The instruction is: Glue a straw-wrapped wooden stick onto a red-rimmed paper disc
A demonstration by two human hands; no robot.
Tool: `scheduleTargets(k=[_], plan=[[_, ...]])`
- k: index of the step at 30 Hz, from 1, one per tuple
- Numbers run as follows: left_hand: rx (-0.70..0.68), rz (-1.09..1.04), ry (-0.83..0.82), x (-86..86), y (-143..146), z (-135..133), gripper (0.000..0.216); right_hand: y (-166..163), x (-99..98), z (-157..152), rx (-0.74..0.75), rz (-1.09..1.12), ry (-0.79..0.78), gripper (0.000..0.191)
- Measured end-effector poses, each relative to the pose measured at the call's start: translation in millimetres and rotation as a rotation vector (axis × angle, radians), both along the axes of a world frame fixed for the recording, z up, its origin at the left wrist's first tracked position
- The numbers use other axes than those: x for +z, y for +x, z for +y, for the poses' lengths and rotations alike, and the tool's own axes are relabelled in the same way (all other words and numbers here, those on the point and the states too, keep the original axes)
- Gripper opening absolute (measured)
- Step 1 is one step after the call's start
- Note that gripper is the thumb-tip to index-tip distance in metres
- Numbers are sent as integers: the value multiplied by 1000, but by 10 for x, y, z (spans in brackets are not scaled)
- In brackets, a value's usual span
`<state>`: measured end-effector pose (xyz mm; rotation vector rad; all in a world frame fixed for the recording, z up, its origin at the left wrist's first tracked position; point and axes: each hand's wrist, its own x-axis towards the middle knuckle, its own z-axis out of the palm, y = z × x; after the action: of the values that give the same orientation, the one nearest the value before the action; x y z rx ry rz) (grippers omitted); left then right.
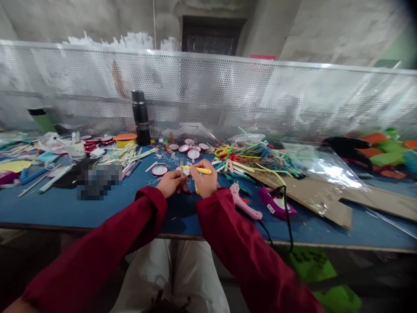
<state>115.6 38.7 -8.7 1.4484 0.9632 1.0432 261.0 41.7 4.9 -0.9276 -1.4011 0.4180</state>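
My left hand (171, 182) is closed around a small flat wooden stick (181, 167), which stands roughly upright above the fingers. Close beside it, my right hand (206, 179) grips a slim yellow tool (200, 170), its near end pointing left at the stick. Another bit of yellow shows under the right fingers; the tool's exact kind is unclear. Both hands are just above the blue table (185, 217). Small round white discs with red rims (193, 154) lie behind them, and another red-rimmed disc (160, 170) lies left of my left hand.
A pink glue gun (246, 206) and a purple box (276, 204) lie to the right, with a black cord. Behind are coloured pipe cleaners (267, 154), cardboard (302, 195) and plastic film (325, 167). A black bottle (140, 119) stands before the perforated metal screen (208, 87). Wooden sticks (125, 154) lie left.
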Motion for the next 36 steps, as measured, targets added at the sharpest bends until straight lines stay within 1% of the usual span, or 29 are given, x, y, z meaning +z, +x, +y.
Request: scheduleTargets(k=[3,8,13,16,19,23,26,32,34,36], plan=[[11,2,-1,-5,-3,5,14,-1,-12,14,-27,30,14,19],[24,-3,3,-41,-13,21,16,-8,-20,21,13,8,28,19],[12,-23,10,-58,-19,40,21,2,-18,21,-54,1,29,19],[-5,-31,6,-50,-19,44,21,3,-5,0,-13,21,28,18],[-12,-35,1,-46,-18,44,22,-6,7,-21,7,-15,38,18],[-11,-42,1,-46,-22,41,21,-6,7,-14,-53,-58,58,18],[-3,-51,7,-38,-26,37,21,3,4,-3,-106,-52,63,18],[-16,-47,2,-34,-19,31,25,-12,-5,-19,-11,-30,60,18],[-19,-45,2,-40,-18,33,24,-14,-10,-15,-16,-47,57,18],[-15,-47,4,-45,-20,35,23,-8,-11,-8,-53,-72,59,17]])
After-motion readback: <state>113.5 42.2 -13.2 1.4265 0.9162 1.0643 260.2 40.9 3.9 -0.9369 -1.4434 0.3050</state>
